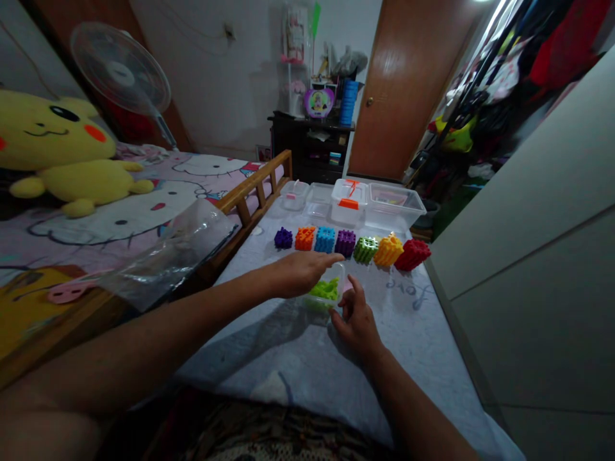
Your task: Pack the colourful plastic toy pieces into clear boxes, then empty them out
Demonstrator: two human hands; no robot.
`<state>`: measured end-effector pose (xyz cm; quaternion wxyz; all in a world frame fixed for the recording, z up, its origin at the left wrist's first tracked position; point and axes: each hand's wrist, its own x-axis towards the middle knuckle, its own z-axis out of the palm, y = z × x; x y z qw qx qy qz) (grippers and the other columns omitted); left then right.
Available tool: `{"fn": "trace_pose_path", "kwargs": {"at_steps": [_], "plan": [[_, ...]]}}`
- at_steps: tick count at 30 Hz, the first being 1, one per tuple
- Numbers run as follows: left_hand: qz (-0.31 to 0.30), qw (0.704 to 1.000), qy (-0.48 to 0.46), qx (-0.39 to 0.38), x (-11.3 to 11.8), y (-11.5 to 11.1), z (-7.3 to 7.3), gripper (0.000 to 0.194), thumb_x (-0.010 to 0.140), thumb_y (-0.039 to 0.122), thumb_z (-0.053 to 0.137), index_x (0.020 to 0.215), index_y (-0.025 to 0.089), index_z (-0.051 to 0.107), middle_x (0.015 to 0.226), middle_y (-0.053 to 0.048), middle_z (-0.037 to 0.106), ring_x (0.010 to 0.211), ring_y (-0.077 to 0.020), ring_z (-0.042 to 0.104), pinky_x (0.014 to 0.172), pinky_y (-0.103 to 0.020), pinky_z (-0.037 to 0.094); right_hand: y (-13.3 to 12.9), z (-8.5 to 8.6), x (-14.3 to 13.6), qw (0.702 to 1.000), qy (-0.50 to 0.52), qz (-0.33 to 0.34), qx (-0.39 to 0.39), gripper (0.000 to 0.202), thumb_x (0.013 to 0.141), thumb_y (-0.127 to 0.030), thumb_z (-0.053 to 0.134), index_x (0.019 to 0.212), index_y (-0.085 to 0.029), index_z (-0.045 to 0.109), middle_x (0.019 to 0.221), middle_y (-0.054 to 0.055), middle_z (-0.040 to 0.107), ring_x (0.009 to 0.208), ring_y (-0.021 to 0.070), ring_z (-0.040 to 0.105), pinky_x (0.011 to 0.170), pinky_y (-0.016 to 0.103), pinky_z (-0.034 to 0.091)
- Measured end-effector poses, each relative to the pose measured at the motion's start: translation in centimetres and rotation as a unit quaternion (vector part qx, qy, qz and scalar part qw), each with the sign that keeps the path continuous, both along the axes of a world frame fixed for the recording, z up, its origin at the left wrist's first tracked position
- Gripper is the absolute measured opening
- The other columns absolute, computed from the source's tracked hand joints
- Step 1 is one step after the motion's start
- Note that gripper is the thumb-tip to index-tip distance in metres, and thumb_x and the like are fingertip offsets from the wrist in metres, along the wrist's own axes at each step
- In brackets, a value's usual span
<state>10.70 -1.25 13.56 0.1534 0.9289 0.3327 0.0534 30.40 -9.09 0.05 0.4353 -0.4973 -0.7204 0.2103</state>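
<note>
A small clear plastic container (316, 306) stands on the bedspread in front of me, with bright green pieces (327, 290) inside. My left hand (302, 273) reaches across its far left side, palm down and fingers stretched to the right; the hand hides part of the rim. At the container's right side is my right hand (358, 320), its fingers bent and thumb against the wall. Beyond them, a row of interlocked plastic blocks runs from a dark blue block (283, 238) past an orange block (305, 238) and others to a red block (413, 255).
Clear plastic boxes (394, 202) line the far end, one with an orange latch. A wooden bed rail (250, 192) and a clear plastic bag (168, 256) lie to the left, near a yellow plush toy (81, 153). A pale cabinet (538, 256) borders the right.
</note>
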Motion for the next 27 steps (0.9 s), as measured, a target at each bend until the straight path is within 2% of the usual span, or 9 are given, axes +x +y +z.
{"fn": "trace_pose_path", "kwargs": {"at_steps": [3,5,9,11,14,19,27], "plan": [[0.045,0.996,-0.056,0.054,-1.1,-1.8,0.1,0.036,0.098,0.019,0.046,0.133,0.015,0.054,0.131,-0.012,0.064,0.123,-0.0216,0.056,0.106,-0.034,0.043,0.1,-0.1,0.0,1.000,-0.006,-0.002,0.007,0.077,0.084,-0.023,0.058,0.152,-0.020,0.022,0.085,-0.002,0.058,0.061,0.0127,0.053,0.061,0.026,0.048],[0.044,0.993,-0.058,0.089,-1.7,-3.2,-0.3,0.032,0.095,0.026,0.055,0.124,0.014,0.060,0.123,-0.012,0.066,0.118,-0.0246,0.057,0.104,-0.037,0.044,0.1,-0.1,0.0,1.000,-0.009,0.002,0.010,0.075,0.085,-0.023,0.058,0.152,-0.019,0.023,0.083,-0.002,0.059,0.062,0.0131,0.054,0.062,0.027,0.049],[0.034,0.988,0.000,0.148,-2.1,-5.2,-2.0,0.018,0.092,0.024,0.060,0.108,0.017,0.066,0.109,-0.010,0.069,0.101,-0.0255,0.060,0.087,-0.038,0.051,0.1,0.0,-0.1,1.000,-0.004,0.008,0.006,0.073,0.084,-0.022,0.060,0.150,-0.019,0.027,0.083,-0.002,0.061,0.062,0.0129,0.055,0.063,0.026,0.049],[0.040,0.983,0.014,0.180,-2.0,-5.7,-3.1,0.010,0.093,0.020,0.058,0.098,0.017,0.067,0.100,-0.008,0.070,0.092,-0.0238,0.060,0.078,-0.035,0.050,0.1,0.0,-0.1,1.000,-0.003,0.008,0.001,0.072,0.084,-0.021,0.060,0.149,-0.020,0.029,0.082,-0.002,0.062,0.063,0.0129,0.056,0.063,0.026,0.049],[0.055,0.974,0.001,0.221,-1.7,-6.0,-4.4,0.008,0.093,0.017,0.059,0.087,0.018,0.065,0.086,-0.005,0.068,0.080,-0.0215,0.059,0.068,-0.032,0.047,0.1,0.1,-0.1,1.000,-0.003,0.009,-0.009,0.073,0.084,-0.021,0.060,0.150,-0.021,0.028,0.084,-0.002,0.063,0.060,0.0122,0.056,0.060,0.025,0.048],[0.082,0.963,-0.032,0.254,-1.9,-6.2,-5.6,0.010,0.092,0.015,0.061,0.083,0.020,0.063,0.078,-0.001,0.065,0.071,-0.0202,0.058,0.061,-0.031,0.041,0.1,0.1,0.0,0.999,0.010,0.025,-0.023,0.076,0.085,-0.023,0.061,0.151,-0.023,0.026,0.088,-0.001,0.062,0.057,0.0106,0.052,0.056,0.024,0.045],[0.147,0.955,-0.038,0.254,-4.6,-7.0,-5.1,0.011,0.092,0.012,0.059,0.087,0.019,0.065,0.082,-0.002,0.068,0.075,-0.0191,0.062,0.064,-0.029,0.044,0.2,0.1,0.1,0.999,0.019,0.033,-0.034,0.070,0.088,-0.024,0.059,0.150,-0.023,0.027,0.091,-0.001,0.060,0.057,0.0098,0.051,0.058,0.025,0.047]]}}
